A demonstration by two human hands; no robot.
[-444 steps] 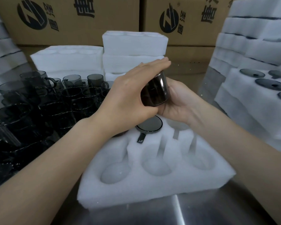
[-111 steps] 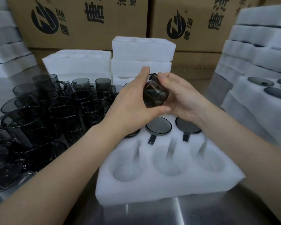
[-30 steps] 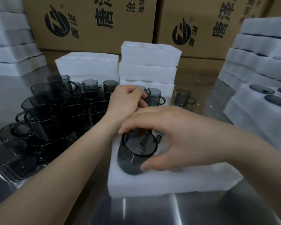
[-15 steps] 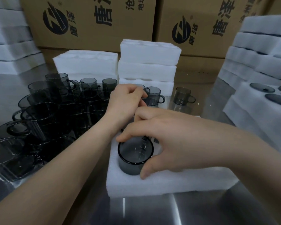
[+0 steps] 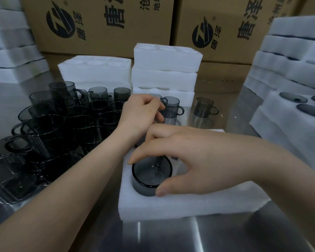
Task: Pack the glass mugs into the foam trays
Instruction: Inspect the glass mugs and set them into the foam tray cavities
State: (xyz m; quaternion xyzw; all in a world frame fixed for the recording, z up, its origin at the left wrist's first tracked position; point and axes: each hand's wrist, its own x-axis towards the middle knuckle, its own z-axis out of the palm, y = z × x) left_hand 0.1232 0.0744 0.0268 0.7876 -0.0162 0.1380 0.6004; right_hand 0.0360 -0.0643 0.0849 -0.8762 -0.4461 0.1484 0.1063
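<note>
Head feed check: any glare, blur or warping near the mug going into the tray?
Head view: dim, even light; fairly sharp on the smoky grey glass mug under the right hand in the white foam tray; a bright glare streak on the steel table; wide-angle bending and softness at the edges, as on the right foam stack.

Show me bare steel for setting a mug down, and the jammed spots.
Bare steel table lies in front of the foam tray and between the lone mug and the right foam stack. Left of the tray, loose mugs crowd it.
</note>
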